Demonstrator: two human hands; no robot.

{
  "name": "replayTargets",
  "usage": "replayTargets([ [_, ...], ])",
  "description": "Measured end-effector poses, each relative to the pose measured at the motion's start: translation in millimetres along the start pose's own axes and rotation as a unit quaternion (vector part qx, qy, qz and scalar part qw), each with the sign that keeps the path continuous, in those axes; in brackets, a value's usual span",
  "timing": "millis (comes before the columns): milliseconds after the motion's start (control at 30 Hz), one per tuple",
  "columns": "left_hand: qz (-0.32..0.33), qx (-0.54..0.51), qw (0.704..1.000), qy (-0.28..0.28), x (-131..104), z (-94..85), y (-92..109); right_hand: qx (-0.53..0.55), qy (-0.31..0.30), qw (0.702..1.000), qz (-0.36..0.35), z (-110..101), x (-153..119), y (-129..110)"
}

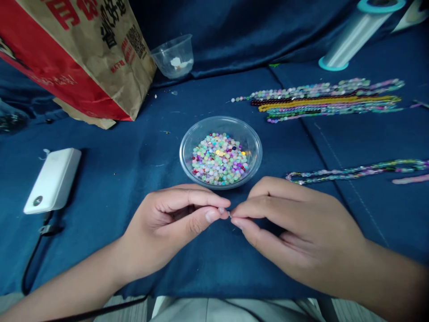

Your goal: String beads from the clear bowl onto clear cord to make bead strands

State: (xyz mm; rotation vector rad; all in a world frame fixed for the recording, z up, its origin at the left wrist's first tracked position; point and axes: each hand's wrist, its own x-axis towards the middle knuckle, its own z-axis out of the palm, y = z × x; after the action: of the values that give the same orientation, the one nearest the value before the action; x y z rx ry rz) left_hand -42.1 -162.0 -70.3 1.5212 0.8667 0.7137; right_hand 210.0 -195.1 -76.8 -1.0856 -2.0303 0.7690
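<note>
My left hand (181, 219) pinches a small pale bead (221, 209) between thumb and index finger, just in front of the bowl. Fingertip to fingertip with it, my right hand (295, 228) is closed in a pinch on something tiny and pale, too small to make out. Just beyond both hands stands a clear plastic bowl (185, 154) holding many small round beads (219, 158) in pink, green, purple, white and red. Whether a thread passes through the pinched bead cannot be seen.
Bead strands (321, 100) lie at the back right, below a spool (355, 40) with turquoise ends. Another strand (355, 171) lies nearer. At left are a paper bag (134, 89), a white power bank (53, 179) with a black cable (31, 261), and a clear cup (167, 56) behind.
</note>
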Motion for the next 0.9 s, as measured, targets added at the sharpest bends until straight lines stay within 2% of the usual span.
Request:
replayTargets([
  [200, 0.014, 0.006, 1.0, -0.005, 1.6, -0.9, -0.1, -0.005, -0.004, 1.0, 0.01, 0.9, 0.6, 0.3],
  [600, 0.053, 0.082, 0.995, 0.01, 2.4, 2.8, -0.7, -0.013, -0.023, 1.0, 0.009, 1.0, -1.2, 0.2],
  [900, 0.099, 0.048, 0.994, -0.017, 7.5, 0.9, 1.5, 0.004, -0.025, 1.0, 0.004, 2.2, -0.8, -0.1],
])
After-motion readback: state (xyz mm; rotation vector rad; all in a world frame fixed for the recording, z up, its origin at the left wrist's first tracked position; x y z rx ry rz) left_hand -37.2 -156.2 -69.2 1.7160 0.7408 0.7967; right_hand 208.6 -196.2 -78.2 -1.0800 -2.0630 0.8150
